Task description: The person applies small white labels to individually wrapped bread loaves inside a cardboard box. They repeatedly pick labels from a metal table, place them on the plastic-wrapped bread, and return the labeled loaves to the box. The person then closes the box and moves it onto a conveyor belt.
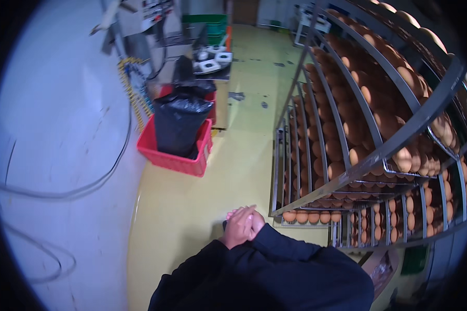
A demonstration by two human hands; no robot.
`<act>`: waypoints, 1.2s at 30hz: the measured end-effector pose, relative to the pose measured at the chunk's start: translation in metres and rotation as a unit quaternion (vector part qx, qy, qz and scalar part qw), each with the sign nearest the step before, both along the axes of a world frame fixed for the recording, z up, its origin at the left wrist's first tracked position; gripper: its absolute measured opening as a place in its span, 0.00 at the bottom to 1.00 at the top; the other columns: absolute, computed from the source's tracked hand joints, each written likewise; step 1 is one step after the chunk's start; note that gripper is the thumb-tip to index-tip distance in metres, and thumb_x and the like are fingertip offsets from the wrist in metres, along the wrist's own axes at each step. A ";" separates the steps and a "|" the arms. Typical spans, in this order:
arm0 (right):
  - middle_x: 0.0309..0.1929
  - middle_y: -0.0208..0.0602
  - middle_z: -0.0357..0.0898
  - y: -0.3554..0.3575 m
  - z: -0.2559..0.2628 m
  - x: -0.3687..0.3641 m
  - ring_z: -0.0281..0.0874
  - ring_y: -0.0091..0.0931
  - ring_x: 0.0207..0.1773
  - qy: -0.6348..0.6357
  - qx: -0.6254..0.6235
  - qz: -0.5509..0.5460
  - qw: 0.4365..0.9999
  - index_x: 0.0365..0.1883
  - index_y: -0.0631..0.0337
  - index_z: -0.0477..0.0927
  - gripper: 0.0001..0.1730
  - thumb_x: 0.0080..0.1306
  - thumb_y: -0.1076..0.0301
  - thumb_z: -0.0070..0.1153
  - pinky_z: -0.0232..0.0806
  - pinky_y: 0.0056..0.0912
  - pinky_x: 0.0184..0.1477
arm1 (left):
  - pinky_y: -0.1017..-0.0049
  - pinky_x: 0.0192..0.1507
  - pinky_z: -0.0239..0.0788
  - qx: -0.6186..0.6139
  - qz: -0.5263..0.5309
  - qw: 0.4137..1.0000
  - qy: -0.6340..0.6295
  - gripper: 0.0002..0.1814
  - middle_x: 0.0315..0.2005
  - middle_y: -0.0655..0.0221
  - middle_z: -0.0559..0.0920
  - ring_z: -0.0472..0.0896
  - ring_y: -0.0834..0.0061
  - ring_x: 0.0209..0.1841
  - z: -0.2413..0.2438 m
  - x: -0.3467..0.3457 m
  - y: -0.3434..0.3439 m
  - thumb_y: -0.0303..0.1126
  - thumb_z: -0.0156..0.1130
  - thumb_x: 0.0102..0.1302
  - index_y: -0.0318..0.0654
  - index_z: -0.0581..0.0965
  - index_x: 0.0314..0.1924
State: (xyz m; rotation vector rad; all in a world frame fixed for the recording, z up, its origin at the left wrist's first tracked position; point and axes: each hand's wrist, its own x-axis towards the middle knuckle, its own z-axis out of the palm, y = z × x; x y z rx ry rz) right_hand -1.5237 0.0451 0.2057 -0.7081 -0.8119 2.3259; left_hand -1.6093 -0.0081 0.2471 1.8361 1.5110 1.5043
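My left hand and my right hand are clasped together in front of my body, at the lower middle of the view. Fingers overlap, so what may lie between the palms is hidden; a small dark edge shows beside the left hand. Dark sleeves cover both forearms. To the right of the hands stands a tall metal rack with many tiers of brown eggs. A lower row of eggs on a wire tray is the part of the rack nearest to the hands.
A red plastic crate holding a black plastic bag stands left of the walkway. Behind it are a bench with white parts and green crates. A wall with a hanging cable runs along the left.
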 end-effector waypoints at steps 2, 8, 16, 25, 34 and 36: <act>0.41 0.51 0.78 0.044 -0.005 -0.031 0.77 0.39 0.50 0.057 -0.086 -0.020 0.994 0.47 0.68 0.71 0.21 0.75 0.58 0.33 0.71 0.39 0.55 | 0.63 0.46 0.67 -0.024 0.007 1.000 0.007 0.18 0.37 0.51 0.79 0.77 0.52 0.42 0.018 -0.034 0.046 0.24 0.47 0.65 0.28 0.76 0.52; 0.41 0.38 0.78 0.177 -0.064 -0.133 0.77 0.32 0.43 0.035 -0.175 -0.074 0.981 0.48 0.53 0.74 0.19 0.77 0.56 0.31 0.72 0.35 0.44 | 0.61 0.47 0.63 0.001 0.001 0.997 0.074 0.20 0.35 0.55 0.78 0.73 0.56 0.42 0.015 -0.136 0.172 0.24 0.49 0.60 0.30 0.77 0.52; 0.46 0.40 0.77 0.324 -0.026 -0.243 0.76 0.34 0.48 -0.102 0.056 -0.020 0.993 0.51 0.58 0.72 0.15 0.70 0.62 0.42 0.70 0.35 0.50 | 0.58 0.56 0.59 -0.017 0.004 0.995 0.098 0.23 0.44 0.54 0.75 0.71 0.54 0.51 0.010 -0.276 0.322 0.33 0.51 0.65 0.33 0.71 0.60; 0.53 0.41 0.77 0.507 -0.039 -0.411 0.75 0.35 0.56 -0.081 -0.043 0.095 0.991 0.56 0.54 0.72 0.20 0.76 0.58 0.32 0.68 0.41 0.60 | 0.60 0.55 0.59 -0.034 0.183 0.967 0.172 0.23 0.48 0.59 0.74 0.72 0.60 0.51 -0.026 -0.422 0.480 0.41 0.51 0.67 0.39 0.73 0.59; 0.43 0.39 0.79 0.661 -0.157 -0.617 0.80 0.35 0.47 -0.302 -0.085 0.248 0.917 0.49 0.63 0.75 0.15 0.65 0.68 0.55 0.74 0.38 0.50 | 0.69 0.52 0.71 -0.261 0.531 0.685 -0.425 0.41 0.47 0.52 0.81 0.81 0.65 0.50 -0.148 -0.561 0.523 0.47 0.63 0.65 0.24 0.61 0.67; 0.40 0.39 0.79 0.658 -0.149 -0.642 0.81 0.36 0.45 -0.399 -0.060 0.266 0.875 0.45 0.64 0.76 0.13 0.64 0.67 0.56 0.75 0.39 0.48 | 0.71 0.49 0.71 -0.189 0.539 0.669 -0.476 0.35 0.47 0.58 0.82 0.80 0.73 0.49 -0.156 -0.557 0.488 0.44 0.63 0.66 0.24 0.65 0.64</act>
